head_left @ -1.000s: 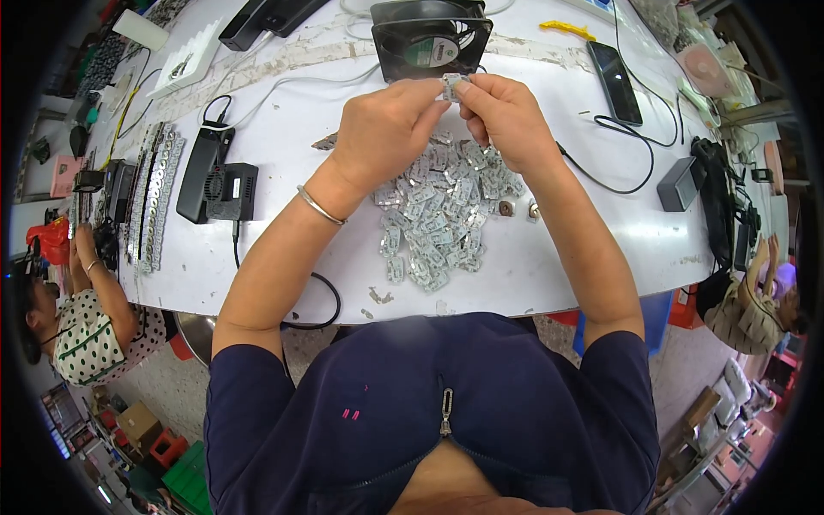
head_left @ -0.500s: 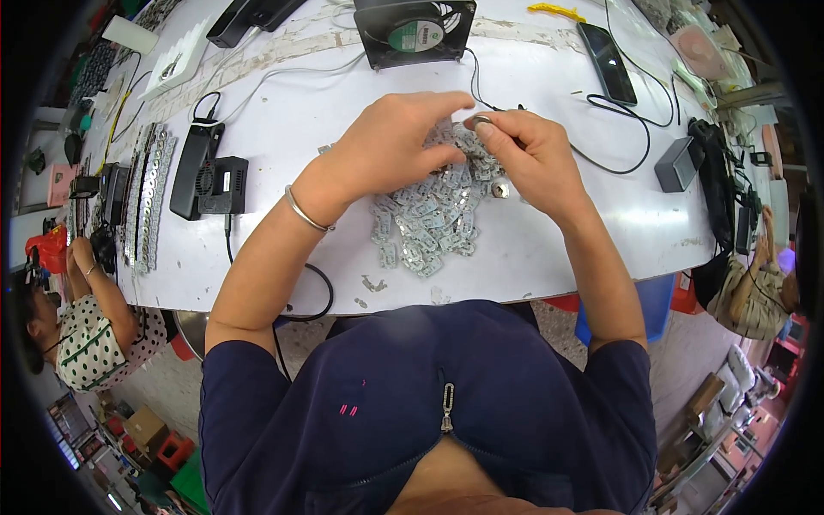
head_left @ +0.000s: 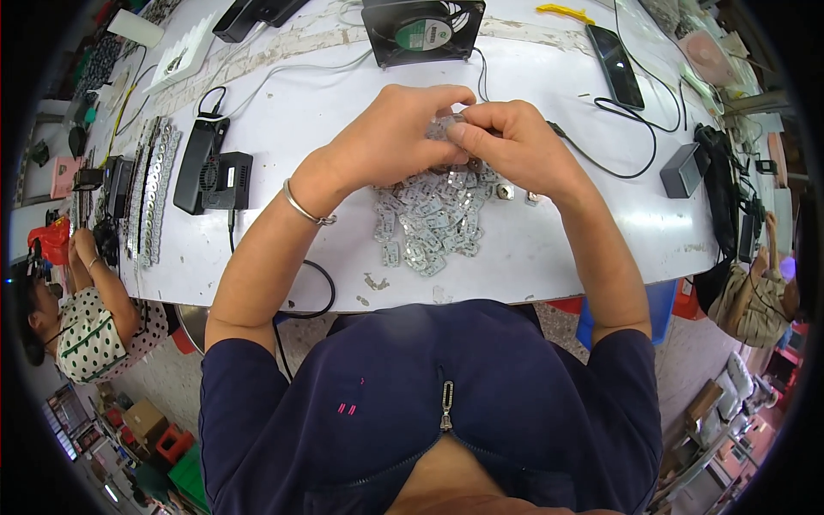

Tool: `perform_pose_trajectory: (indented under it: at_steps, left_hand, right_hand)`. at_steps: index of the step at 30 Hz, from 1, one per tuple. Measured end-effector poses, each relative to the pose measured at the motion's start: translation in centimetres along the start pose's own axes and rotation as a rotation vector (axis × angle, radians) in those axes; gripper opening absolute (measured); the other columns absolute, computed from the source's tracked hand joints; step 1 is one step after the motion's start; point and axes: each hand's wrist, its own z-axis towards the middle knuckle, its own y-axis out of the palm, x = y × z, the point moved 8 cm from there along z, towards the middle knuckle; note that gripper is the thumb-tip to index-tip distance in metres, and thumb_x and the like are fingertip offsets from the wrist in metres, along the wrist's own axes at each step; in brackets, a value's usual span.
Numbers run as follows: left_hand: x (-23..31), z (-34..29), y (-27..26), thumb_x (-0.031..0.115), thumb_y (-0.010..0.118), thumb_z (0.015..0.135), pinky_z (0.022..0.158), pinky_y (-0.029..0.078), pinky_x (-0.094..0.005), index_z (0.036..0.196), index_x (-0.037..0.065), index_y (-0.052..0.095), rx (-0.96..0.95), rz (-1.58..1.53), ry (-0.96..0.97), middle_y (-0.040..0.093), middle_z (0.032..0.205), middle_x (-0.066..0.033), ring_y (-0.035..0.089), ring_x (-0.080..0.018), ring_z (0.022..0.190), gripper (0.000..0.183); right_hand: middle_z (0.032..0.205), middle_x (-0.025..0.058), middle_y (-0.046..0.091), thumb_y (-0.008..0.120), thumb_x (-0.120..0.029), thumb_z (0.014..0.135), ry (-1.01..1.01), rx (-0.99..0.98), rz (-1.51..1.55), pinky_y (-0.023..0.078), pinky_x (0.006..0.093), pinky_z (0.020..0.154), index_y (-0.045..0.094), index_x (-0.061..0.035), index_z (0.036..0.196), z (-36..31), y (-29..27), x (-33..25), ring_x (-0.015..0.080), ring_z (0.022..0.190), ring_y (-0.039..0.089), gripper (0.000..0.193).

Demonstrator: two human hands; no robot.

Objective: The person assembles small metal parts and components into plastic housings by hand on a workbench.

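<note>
My left hand [head_left: 390, 137] and my right hand [head_left: 519, 150] meet above the far part of a pile of small, flat, pale see-through pieces with shiny metal bits [head_left: 425, 225]. The left fingers and thumb curl round a small greyish, clear-looking thing between the hands; its kind is hidden. My right thumb and fingers press together at the same spot, and what they pinch does not show. Beside the right hand, at the pile's edge, lies a small round shiny metal piece [head_left: 506, 192].
A black fan [head_left: 422, 34] stands beyond the hands. Left are a black device with a small fan [head_left: 225, 183] and metal strips [head_left: 154, 197]. Right are a phone [head_left: 614, 67], cables and a dark grey box [head_left: 684, 170]. Other people sit at both sides.
My right hand has moved left to meet the left hand. The small round metal piece it pinched is now out of sight. My left fingers have curled in more.
</note>
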Motion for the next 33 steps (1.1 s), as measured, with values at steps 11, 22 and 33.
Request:
perform_pose_trajectory:
  at_steps: [11, 22, 33]
  left_hand:
    - [-2.5, -0.2, -0.1, 0.021, 0.061, 0.092, 0.047, 0.042, -0.0223, 0.081, 0.001, 0.062, -0.285, -0.339, -0.300, 0.057, 0.064, 0.0006, 0.052, -0.0056, 0.052, 0.024]
    - [-3.5, 0.4, -1.3, 0.013, 0.062, 0.090, 0.056, 0.045, -0.0235, 0.103, 0.001, 0.063, -0.038, -0.176, -0.108, 0.059, 0.071, -0.0014, 0.055, -0.0070, 0.061, 0.017]
    - [-0.6, -0.5, -2.0, 0.006, 0.066, 0.083, 0.056, 0.051, -0.0304, 0.107, 0.007, 0.064, 0.385, 0.492, 0.286, 0.067, 0.084, -0.0080, 0.064, -0.0250, 0.066, 0.024]
  right_hand:
    - [0.059, -0.0021, 0.050, 0.060, -0.019, 0.089, -0.024, 0.065, 0.094, 0.038, 0.0239, 0.049, 0.059, -0.0006, 0.072, 0.9, -1.5, 0.0, 0.0048, 0.053, 0.044, 0.025]
    - [0.062, -0.0005, 0.055, 0.057, -0.022, 0.093, 0.045, 0.016, 0.301, 0.041, 0.0216, 0.049, 0.059, -0.0022, 0.076, 2.1, -1.2, 2.2, 0.0060, 0.052, 0.050, 0.027]
    - [0.061, 0.0002, 0.055, 0.057, -0.023, 0.091, 0.107, 0.120, 0.168, 0.044, 0.0224, 0.050, 0.058, -0.0015, 0.071, 2.1, -1.4, 1.1, 0.0065, 0.053, 0.052, 0.029]
